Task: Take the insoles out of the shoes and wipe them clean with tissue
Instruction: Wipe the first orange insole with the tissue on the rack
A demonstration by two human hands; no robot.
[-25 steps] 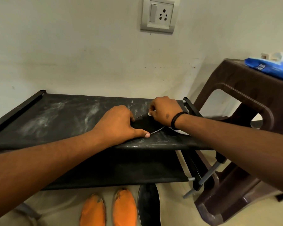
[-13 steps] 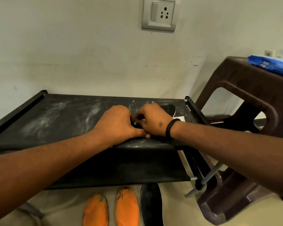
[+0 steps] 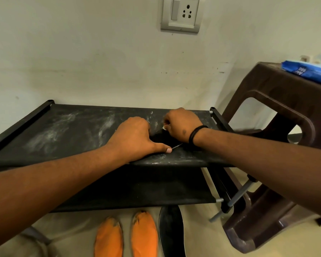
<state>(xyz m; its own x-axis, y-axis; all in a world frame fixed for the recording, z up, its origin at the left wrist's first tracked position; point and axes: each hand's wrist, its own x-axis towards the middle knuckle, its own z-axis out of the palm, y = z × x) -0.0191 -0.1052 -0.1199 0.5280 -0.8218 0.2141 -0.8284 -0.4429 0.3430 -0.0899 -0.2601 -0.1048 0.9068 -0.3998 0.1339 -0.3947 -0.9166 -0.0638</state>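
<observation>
the insole (image 3: 162, 139) being cleaned is dark and lies flat on the top shelf of the black shoe rack (image 3: 67, 130), near its right end, mostly hidden under the two hands. the left hand (image 3: 132, 139) rests on it with fingers curled over its near left part and the thumb stretched along its pale front edge, pinning it down. the right hand (image 3: 182, 127) is curled over the far end and pinches a small white wad, by the look of it the tissue (image 3: 165, 127), against the surface.

to do this wipe well, i judge the left hand should keep firm downward pressure so the thin insole does not slide or buckle on the dusty fabric shelf. the right hand should draw the tissue along the length in one direction, away from the pinning hand, not scrub back and forth, and turn the tissue to a fresh face once it greys. the part under the left hand will need a shift of grip to reach it. the shelf's white dust could soil the underside, so lifting the insole clear when done seems wise.

two orange insoles (image 3: 126, 236) and another dark insole (image 3: 171, 230) lie on the floor below. a blue pack (image 3: 308, 72), perhaps of tissues, sits on the brown plastic stool (image 3: 278, 112) at right.
</observation>
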